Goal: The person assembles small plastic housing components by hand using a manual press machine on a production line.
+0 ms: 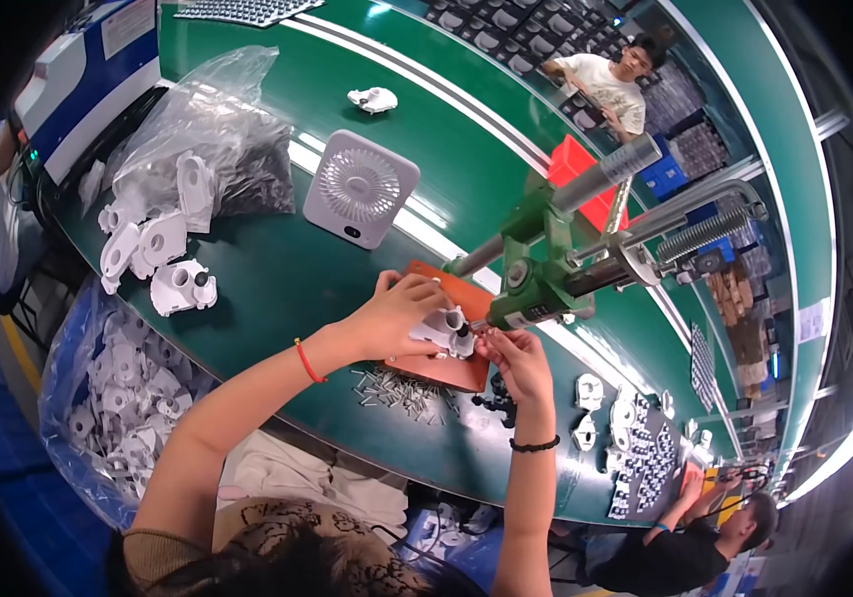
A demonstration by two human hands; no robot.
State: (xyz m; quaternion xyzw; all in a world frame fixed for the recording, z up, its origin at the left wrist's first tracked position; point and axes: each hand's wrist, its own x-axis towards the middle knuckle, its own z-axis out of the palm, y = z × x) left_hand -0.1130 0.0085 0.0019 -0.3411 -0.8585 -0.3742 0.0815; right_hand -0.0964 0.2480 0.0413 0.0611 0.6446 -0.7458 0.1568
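Left hand (402, 314) grips white housing (442, 327), partly hiding it; right hand (512, 356) bunches fingertips beside it, hold unclear.

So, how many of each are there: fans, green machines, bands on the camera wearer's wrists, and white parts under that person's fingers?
Fan: 1
Green machine: 1
Wristbands: 2 (red band, black band)
White part at the left hand: 1
Total: 5
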